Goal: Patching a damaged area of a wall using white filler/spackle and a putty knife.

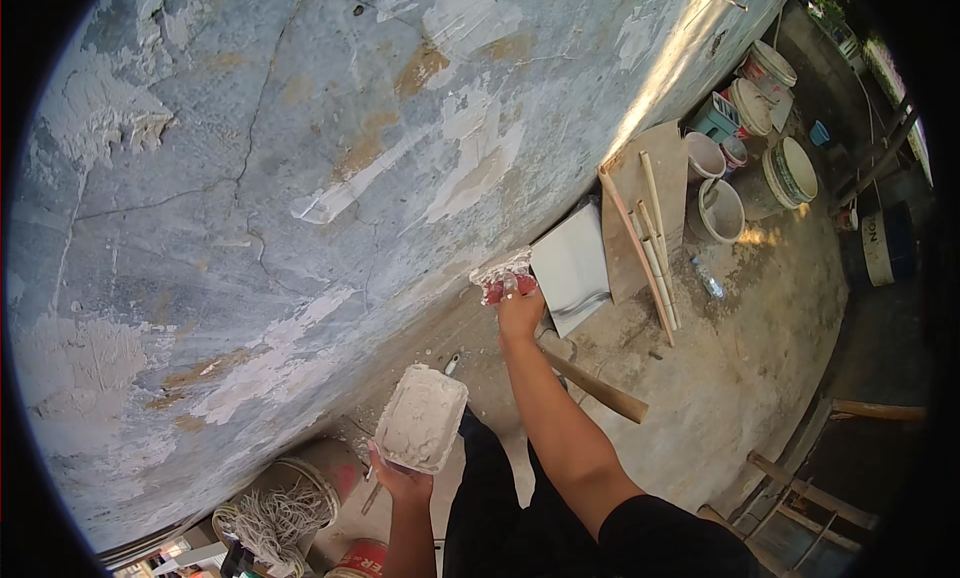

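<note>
My left hand (pixel 403 480) grips the lower end of a shallow rectangular tray (pixel 461 406), its fingers partly hidden beneath. Pale wet plaster (pixel 423 416) fills the tray. Farther forward and to the right, my right hand (pixel 522 313) is closed around the red handle of a putty knife (pixel 503 275). Whitish plaster smears the knife's blade and also my fingers. The blade is close to the lower part of a blue-grey wall (pixel 330 108); whether it touches, I cannot tell. Cracks, tan spots and rough whitish patches mark that wall.
A white panel (pixel 572 268), a brown board (pixel 645 193) and several poles (pixel 655 258) lean or lie along the wall's right. Several buckets (pixel 721 213) stand beyond. A wooden handle (pixel 600 383) lies by my right forearm. Lower left, a basket holds a stringy mop head (pixel 268 523).
</note>
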Motion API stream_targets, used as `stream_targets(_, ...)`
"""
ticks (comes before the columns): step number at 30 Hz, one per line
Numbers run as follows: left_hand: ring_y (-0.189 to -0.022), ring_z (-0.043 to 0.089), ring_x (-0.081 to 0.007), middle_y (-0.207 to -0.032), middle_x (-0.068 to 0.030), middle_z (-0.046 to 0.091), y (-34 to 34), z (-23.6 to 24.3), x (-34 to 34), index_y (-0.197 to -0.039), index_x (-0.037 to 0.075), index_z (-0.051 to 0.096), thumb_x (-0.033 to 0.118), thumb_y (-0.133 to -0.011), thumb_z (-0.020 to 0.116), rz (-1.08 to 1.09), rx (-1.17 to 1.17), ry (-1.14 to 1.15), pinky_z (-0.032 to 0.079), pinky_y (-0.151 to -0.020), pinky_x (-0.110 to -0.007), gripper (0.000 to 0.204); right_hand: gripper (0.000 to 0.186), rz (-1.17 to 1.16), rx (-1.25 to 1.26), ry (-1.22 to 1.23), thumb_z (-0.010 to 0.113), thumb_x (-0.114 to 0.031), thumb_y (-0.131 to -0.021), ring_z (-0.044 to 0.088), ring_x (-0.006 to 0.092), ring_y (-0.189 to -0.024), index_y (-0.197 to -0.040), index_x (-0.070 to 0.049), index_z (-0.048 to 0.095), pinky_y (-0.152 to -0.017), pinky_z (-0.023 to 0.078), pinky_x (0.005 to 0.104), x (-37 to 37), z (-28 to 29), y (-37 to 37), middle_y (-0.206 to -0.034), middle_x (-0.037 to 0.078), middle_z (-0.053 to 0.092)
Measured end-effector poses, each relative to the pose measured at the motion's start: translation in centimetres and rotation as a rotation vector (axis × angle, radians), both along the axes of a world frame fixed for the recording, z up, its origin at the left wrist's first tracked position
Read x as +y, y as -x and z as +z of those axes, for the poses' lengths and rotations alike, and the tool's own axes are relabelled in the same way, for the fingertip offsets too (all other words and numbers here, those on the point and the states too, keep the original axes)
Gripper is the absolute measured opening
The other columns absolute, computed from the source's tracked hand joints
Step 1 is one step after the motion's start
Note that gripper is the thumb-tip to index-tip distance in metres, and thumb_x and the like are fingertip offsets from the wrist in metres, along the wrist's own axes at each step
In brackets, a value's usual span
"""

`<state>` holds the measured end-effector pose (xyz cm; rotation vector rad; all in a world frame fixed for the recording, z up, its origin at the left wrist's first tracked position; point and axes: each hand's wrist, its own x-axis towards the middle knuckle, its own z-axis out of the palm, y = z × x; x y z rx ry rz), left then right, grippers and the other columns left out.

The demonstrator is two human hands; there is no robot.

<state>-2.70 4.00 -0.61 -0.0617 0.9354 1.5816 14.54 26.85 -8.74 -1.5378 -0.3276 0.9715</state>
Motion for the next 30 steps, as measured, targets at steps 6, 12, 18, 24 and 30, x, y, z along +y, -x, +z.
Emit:
stream_targets(6,-0.13,0.044,-0.036,-0.144,-0.0167,0.043,0.3,-0.1,-0.3,-0.142,0.002,0.036,0.05,-0.098,0.032,-0.001,-0.009,0.005,0.035,-0.11,-0.049,0.066,0.012,0.077,0.116,-0.069,0.059,-0.004,-0.091,0.059,0.0121,-0.076,-0.102,0.0,0.06,-0.065,0.048,0.0267,1.0,0.8,-0.6,-0.089,0.005,0.063)
stream_targets(12,-0.131,0.043,-0.037,-0.144,-0.0167,0.042,0.6,-0.1,-0.6,-0.143,0.003,0.036,0.053,-0.096,0.035,-0.003,0.036,0.067,0.035,-0.109,-0.05,0.069,0.011,-0.025,0.158,-0.187,0.058,-0.004,-0.091,0.061,0.0137,-0.071,-0.1,0.0,0.061,-0.06,0.049,0.028,-1.7,-0.5,-3.0,-0.088,0.006,0.064)
stream_targets(18,-0.131,0.043,-0.0368,-0.145,-0.0165,0.042,0.3,-0.2,-0.4,-0.143,0.003,0.035,0.053,-0.095,0.036,-0.045,0.046,0.05,0.035,-0.11,-0.05,0.07,0.015,0.072,0.017,0.069,0.057,0.0,-0.089,0.062,0.0142,-0.076,-0.104,0.002,0.06,-0.064,0.051,0.0283,-1.1,-1.6,-2.0,-0.092,0.007,0.065)
stream_targets(24,-0.131,0.043,-0.0369,-0.145,-0.0166,0.042,-0.2,-0.6,-0.3,-0.143,0.003,0.035,0.054,-0.094,0.036,-0.071,0.052,0.043,0.035,-0.11,-0.05,0.071,0.012,0.151,0.145,-0.004,0.058,-0.003,-0.092,0.062,0.0129,-0.077,-0.103,0.001,0.06,-0.065,0.051,0.0269,0.6,-1.8,-1.6,-0.093,0.007,0.065)
stream_targets(30,-0.131,0.043,-0.0373,-0.145,-0.0173,0.042,0.4,-0.7,-0.5,-0.143,0.002,0.035,0.054,-0.094,0.036,-0.08,0.09,0.049,0.035,-0.11,-0.05,0.072,0.01,0.134,0.392,-0.169,0.057,-0.006,-0.094,0.062,0.0143,-0.072,-0.099,0.002,0.062,-0.064,0.052,0.0272,-0.4,1.8,-2.7,-0.086,0.006,0.065)
